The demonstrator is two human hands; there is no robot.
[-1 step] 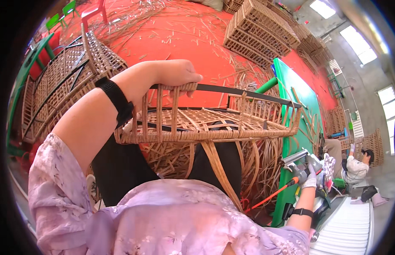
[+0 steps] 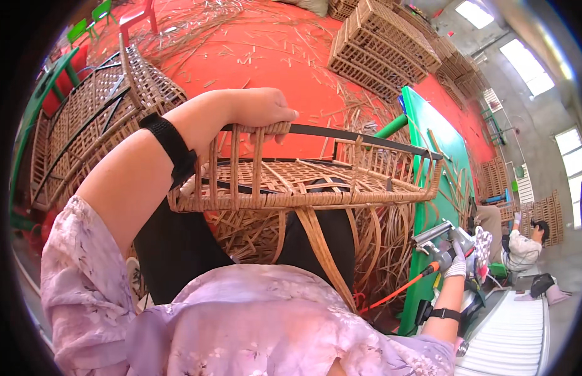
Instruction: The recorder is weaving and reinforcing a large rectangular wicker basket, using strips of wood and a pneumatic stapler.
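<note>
Across my lap rests a half-woven wicker basket, its tan strips worked round a dark metal frame. My left hand is closed over its upper rim at the left, where strips are wrapped round the bar. At the far right, my right hand, in a striped pale glove, is closed round the grip of an air staple gun, beside the green table. An orange air hose runs from the tool. Below the basket a long loose strip hangs toward my body.
A green table stands close on my right with loose strips on it. Another woven basket is at the left. Stacked baskets stand on the red floor, amid scattered strips. A person sits farther right.
</note>
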